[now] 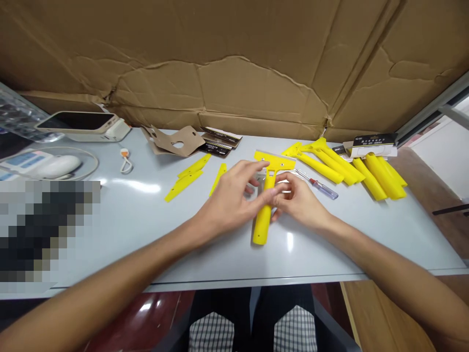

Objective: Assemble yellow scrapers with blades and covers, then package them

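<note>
A yellow scraper (pixel 262 225) stands at the middle of the table with its wide head pointing away from me and its handle toward me. My left hand (pixel 232 195) is closed at its left side, thumb across the handle and index fingertip at the head. From the right, my right hand (pixel 302 200) grips the handle's upper part with curled fingers, some of them hidden behind it. Just beyond my right hand lies a screwdriver (pixel 322 188) with a clear handle. Flat yellow pieces (pixel 186 181) lie left of my left hand, one (pixel 219 178) close to it.
More yellow scrapers (pixel 330 161) lie at the right, several tucked into a black card sleeve (pixel 375 145). Opened cardboard packaging (pixel 179 142) rests at the back. On the left are a phone (pixel 76 121), a white mouse (pixel 64 166) and a cable (pixel 126 164). A cardboard wall (pixel 220 88) bounds the back.
</note>
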The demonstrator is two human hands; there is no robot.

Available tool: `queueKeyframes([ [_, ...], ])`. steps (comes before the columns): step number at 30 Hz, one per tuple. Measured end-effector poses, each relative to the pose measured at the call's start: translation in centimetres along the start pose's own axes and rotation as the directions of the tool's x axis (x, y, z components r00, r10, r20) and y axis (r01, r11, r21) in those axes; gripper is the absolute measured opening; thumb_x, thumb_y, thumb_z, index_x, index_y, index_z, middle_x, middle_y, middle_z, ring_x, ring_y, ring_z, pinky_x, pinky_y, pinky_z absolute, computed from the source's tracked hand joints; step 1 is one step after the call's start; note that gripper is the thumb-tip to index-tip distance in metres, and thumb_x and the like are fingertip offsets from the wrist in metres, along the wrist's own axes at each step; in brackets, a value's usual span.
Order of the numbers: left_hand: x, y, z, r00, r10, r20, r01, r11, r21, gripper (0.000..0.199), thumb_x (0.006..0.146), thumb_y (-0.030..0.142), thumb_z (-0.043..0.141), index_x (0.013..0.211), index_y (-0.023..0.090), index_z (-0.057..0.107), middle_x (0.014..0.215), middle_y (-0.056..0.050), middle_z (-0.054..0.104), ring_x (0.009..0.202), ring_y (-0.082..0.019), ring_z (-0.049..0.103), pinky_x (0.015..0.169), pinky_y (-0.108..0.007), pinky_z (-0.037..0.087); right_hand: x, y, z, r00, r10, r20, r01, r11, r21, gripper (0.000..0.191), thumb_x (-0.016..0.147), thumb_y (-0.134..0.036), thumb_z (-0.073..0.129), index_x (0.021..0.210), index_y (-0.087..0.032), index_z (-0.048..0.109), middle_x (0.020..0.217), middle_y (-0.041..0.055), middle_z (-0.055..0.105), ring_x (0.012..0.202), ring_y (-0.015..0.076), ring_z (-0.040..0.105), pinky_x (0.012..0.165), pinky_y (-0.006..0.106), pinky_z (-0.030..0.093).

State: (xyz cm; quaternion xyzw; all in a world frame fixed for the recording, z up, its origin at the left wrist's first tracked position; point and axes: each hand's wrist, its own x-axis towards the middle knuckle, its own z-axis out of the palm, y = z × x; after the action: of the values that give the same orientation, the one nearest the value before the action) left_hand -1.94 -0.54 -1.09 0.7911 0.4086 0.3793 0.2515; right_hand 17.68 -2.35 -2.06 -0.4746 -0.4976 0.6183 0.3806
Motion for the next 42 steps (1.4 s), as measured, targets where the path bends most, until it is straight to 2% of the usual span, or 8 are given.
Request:
queueKeyframes([
  [4,-0.9,1.2,0.8,0.997,-0.069,0.045,0.067,0.997,0.039,0.056,0.092,0.037,0.077,0.145,0.023,0.065,0.152,-0.016,0.055,0.106,-0.023,0.074,0.085,-0.038,0.067,-0.4,0.9,1.3,0.999,-0.035,-0.026,0.036,0.999,0.014,0.060,0.072,-0.026,0.091,0.112,-0.025,0.047,0.087,-0.0054,0.071,0.055,0.0179,0.073,0.052,0.033,0.063],
  [10,-0.7,1.6,0.8,0.995,-0.025,0.100,0.017,0.996,0.086,0.052,0.102,0.033,0.068,0.152,0.024,0.062,0.126,-0.009,0.077,0.104,-0.025,0.074,0.097,-0.046,0.060,-0.3,1.8,1.6,0.997,-0.070,0.012,0.070,0.997,0.014,0.048,0.077,-0.016,0.080,0.113,-0.025,0.050,0.082,-0.0037,0.074,0.061,0.0197,0.075,0.060,0.035,0.064],
  [17,-0.5,1.1,0.9,0.996,0.001,0.092,-0.011,0.994,0.111,0.042,0.102,0.030,0.067,0.143,0.018,0.070,0.117,-0.011,0.080,0.102,-0.026,0.074,0.093,-0.046,0.058,-0.1,2.2,1.7,0.998,-0.063,0.009,0.063,0.998,0.003,0.051,0.078,-0.021,0.085,0.114,-0.024,0.049,0.084,-0.0014,0.075,0.070,0.0225,0.078,0.065,0.038,0.065],
  [22,-0.3,1.5,0.5,0.997,-0.004,0.072,-0.001,0.998,0.066,0.044,0.099,0.028,0.071,0.143,0.019,0.071,0.118,-0.010,0.080,0.097,-0.024,0.074,0.094,-0.044,0.058,-0.1,2.5,1.3,0.983,-0.182,0.010,0.180,0.962,-0.204,0.036,0.087,-0.029,0.077,0.107,-0.025,0.048,0.095,0.0027,0.074,0.073,0.0217,0.076,0.067,0.040,0.063],
  [29,-0.1,0.9,0.0,0.999,-0.009,0.036,0.010,1.000,-0.022,0.038,0.096,0.017,0.065,0.132,0.021,0.077,0.120,-0.008,0.081,0.104,-0.024,0.075,0.095,-0.043,0.061,-1.1,0.3,1.5,0.937,-0.335,0.103,0.337,0.783,-0.522,0.020,0.090,-0.030,0.069,0.104,-0.021,0.057,0.094,0.0054,0.074,0.077,0.0208,0.070,0.065,0.037,0.058],
  [32,0.4,0.7,-1.0,0.989,-0.092,0.120,0.111,0.979,-0.170,0.036,0.097,0.023,0.067,0.132,0.022,0.077,0.127,-0.010,0.079,0.086,-0.021,0.077,0.074,-0.036,0.065,-1.1,-0.4,0.8,0.894,-0.406,0.188,0.432,0.672,-0.601,0.015,0.094,-0.030,0.067,0.104,-0.020,0.067,0.089,0.0031,0.075,0.075,0.0187,0.069,0.068,0.034,0.055],
  [35,1.1,0.4,-3.1,0.961,-0.186,0.204,0.261,0.854,-0.450,0.043,0.096,0.031,0.073,0.138,0.020,0.071,0.124,-0.014,0.078,0.059,-0.015,0.071,0.050,-0.029,0.059,-0.3,-0.3,-0.7,0.832,-0.507,0.227,0.499,0.502,-0.707,0.020,0.098,-0.028,0.065,0.113,-0.019,0.075,0.087,0.0035,0.076,0.073,0.0177,0.068,0.071,0.034,0.054],
  [42,2.4,-1.7,-6.1,0.927,-0.337,0.165,0.350,0.616,-0.706,0.049,0.092,0.029,0.080,0.133,0.022,0.055,0.113,-0.014,0.079,0.067,-0.021,0.078,0.056,-0.031,0.063,2.2,0.7,-2.0,0.852,-0.462,0.248,0.387,0.234,-0.892,0.034,0.104,-0.020,0.052,0.125,-0.019,0.078,0.105,0.0113,0.075,0.090,0.0249,0.070,0.084,0.038,0.051],
])
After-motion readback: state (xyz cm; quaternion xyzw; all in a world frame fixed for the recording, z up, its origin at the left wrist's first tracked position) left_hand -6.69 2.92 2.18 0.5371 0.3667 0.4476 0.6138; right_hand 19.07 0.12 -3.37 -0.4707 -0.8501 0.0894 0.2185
